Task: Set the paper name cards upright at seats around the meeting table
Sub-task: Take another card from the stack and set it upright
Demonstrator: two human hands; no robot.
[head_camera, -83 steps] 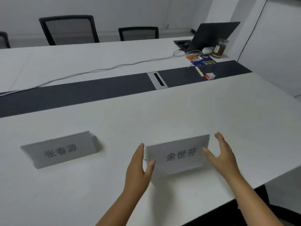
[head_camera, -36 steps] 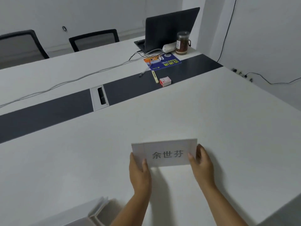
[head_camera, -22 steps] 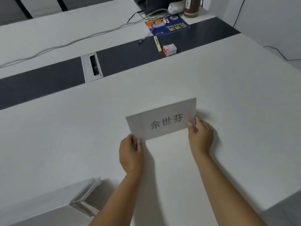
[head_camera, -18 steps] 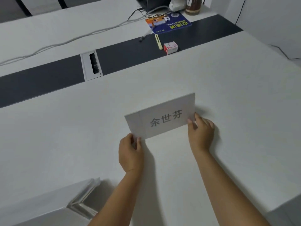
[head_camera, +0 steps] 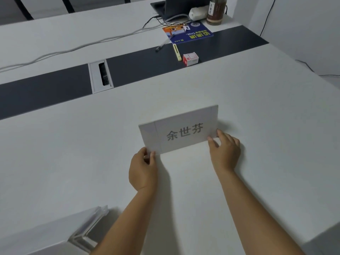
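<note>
A white paper name card (head_camera: pixel 179 130) with three grey printed characters stands on the white meeting table (head_camera: pixel 257 111), its printed face towards me and its right end turned slightly away. My left hand (head_camera: pixel 142 169) pinches the card's lower left corner between thumb and fingers. My right hand (head_camera: pixel 224 150) holds the lower right corner, thumb on the front face. A second name card (head_camera: pixel 55 234) stands at the bottom left, only its top and right end in view.
A dark strip (head_camera: pixel 55 89) with a cable hatch (head_camera: pixel 101 75) runs across the table. On and beyond it lie a small red-and-white box (head_camera: pixel 190 58), a yellow pen (head_camera: pixel 176 52), a blue booklet (head_camera: pixel 189 33), a laptop (head_camera: pixel 184 6), a jar (head_camera: pixel 216 11) and cables.
Both hands closed on the card's lower corners and carried it right along the table, away from the other card. In the last half second the hands and the card barely moved.
</note>
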